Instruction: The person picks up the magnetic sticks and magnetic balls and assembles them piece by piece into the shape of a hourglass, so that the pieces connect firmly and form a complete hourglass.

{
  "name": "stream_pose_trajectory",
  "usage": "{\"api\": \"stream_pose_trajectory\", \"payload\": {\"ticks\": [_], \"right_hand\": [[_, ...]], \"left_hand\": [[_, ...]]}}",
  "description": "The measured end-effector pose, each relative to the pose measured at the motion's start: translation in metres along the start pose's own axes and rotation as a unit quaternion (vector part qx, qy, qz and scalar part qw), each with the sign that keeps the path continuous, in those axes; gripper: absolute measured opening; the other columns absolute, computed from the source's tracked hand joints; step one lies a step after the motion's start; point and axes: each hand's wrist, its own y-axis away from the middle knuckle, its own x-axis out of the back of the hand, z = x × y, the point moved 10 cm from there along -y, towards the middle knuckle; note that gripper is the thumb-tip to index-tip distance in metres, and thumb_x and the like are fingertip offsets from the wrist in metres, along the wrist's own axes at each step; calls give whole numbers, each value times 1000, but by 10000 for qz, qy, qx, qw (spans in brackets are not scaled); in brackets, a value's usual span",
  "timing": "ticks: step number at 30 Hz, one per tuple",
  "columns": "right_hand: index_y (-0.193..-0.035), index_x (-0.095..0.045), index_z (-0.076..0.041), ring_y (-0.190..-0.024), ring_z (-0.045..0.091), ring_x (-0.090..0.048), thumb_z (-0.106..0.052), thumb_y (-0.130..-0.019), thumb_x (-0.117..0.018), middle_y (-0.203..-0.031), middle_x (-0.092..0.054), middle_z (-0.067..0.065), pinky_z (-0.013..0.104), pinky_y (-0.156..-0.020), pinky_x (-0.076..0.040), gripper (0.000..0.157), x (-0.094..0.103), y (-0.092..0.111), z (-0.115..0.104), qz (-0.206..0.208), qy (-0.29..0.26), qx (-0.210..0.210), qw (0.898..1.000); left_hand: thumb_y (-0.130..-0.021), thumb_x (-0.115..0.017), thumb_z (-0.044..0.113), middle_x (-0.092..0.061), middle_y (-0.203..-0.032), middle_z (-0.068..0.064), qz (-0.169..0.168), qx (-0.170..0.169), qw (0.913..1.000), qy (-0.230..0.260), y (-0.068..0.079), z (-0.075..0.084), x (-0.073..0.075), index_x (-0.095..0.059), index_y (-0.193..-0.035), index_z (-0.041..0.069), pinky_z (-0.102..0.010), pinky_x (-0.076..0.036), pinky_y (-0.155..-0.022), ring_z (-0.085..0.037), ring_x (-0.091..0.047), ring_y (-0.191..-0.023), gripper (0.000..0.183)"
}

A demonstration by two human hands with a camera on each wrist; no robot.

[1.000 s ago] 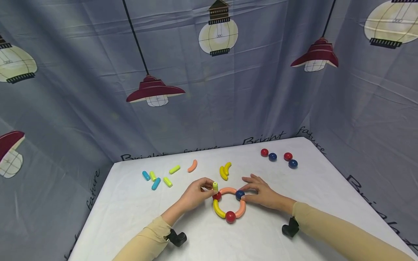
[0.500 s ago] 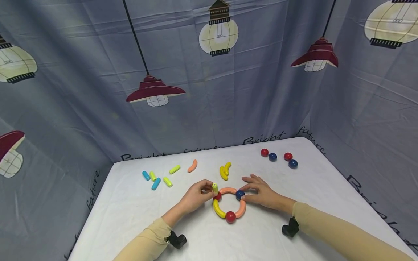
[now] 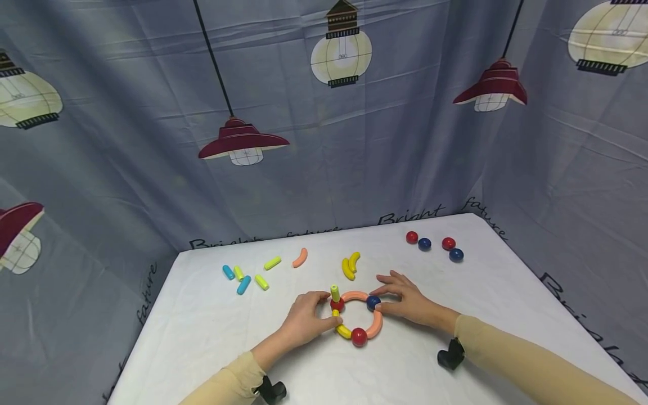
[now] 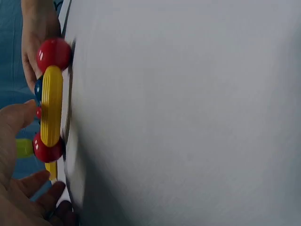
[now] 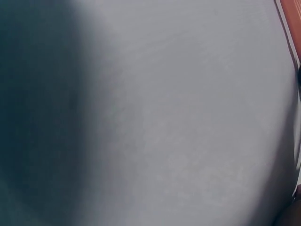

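Observation:
A ring of curved sticks and balls lies on the white table [image 3: 243, 343]. In the head view, a short lime-green stick [image 3: 334, 292] stands upright on the ring's red ball [image 3: 337, 305]. My left hand [image 3: 306, 320] is spread beside that ball, thumb in front of the curved yellow stick [image 4: 51, 106], nothing gripped. On the ring's other side my right hand [image 3: 405, 299] pinches the blue ball [image 3: 373, 302] between thumb and forefinger. Two curved orange sticks, one at the back [image 3: 354, 295], and a front red ball [image 3: 359, 337] complete the ring.
Lime-green and blue sticks [image 3: 244, 284] lie at the back left, with a curved orange stick [image 3: 300, 257] beside them. Two curved yellow sticks [image 3: 348, 269] lie behind the ring. Loose red and blue balls [image 3: 424, 244] rest at the back right.
My left hand has let go of the lime-green stick, which now stands by itself on the red ball. The hand has moved slightly down and its fingers have spread. My right hand has stayed put.

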Motion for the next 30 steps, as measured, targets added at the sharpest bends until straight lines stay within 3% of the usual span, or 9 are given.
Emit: {"api": "stream_pose_trajectory", "payload": {"ticks": [4,12,17,22,25,30], "right_hand": [[-113,-76,-37,-153,42,-7,-50,-87,-78,-159,-42,10,77,-111,-6,29,1,1,2,13,-62,4,10000],[-110,-76,-34,-154,40,-9,-48,-87,-79,-158,-42,9,76,-113,-8,28,-2,6,0,116,-180,-101,9997],[-109,-74,-27,-152,42,-14,-44,-88,-79,-155,-46,12,76,-112,-11,28,0,10,-9,330,-121,-101,9993],[-112,-72,-24,-152,42,-17,-45,-89,-77,-154,-47,13,74,-112,-15,31,1,9,-13,652,123,-254,9975],[-111,-71,-24,-151,42,-18,-46,-89,-77,-153,-48,13,74,-112,-17,31,0,7,-14,783,257,-318,9961],[-105,-71,-25,-151,41,-20,-45,-89,-77,-151,-50,12,73,-113,-18,26,-2,7,-15,811,401,-366,9952]], "left_hand": [[-84,-78,52,-54,-141,-14,30,-12,9991,-418,5,2,-4,-62,-130,9,-59,-32,-111,-38,-41,-136,66],[-89,-74,46,-46,-148,-20,199,-56,9993,-319,7,-2,-2,-62,-124,8,-62,-26,-114,-42,-34,-141,53],[-85,-73,60,-47,-150,-18,56,90,9990,-443,11,2,-7,-55,-138,6,-60,-27,-115,-40,-36,-141,78],[-80,-70,74,-40,-156,-20,-127,92,9974,-701,15,13,-17,-39,-154,1,-64,-18,-118,-41,-32,-146,108],[-81,-70,72,-36,-159,-20,-67,115,9973,-717,15,16,-18,-33,-156,0,-66,-15,-118,-42,-28,-148,110],[-86,-69,64,-38,-158,-21,40,156,9972,-726,12,10,-15,-35,-155,-1,-62,-18,-119,-42,-30,-147,100]]}}
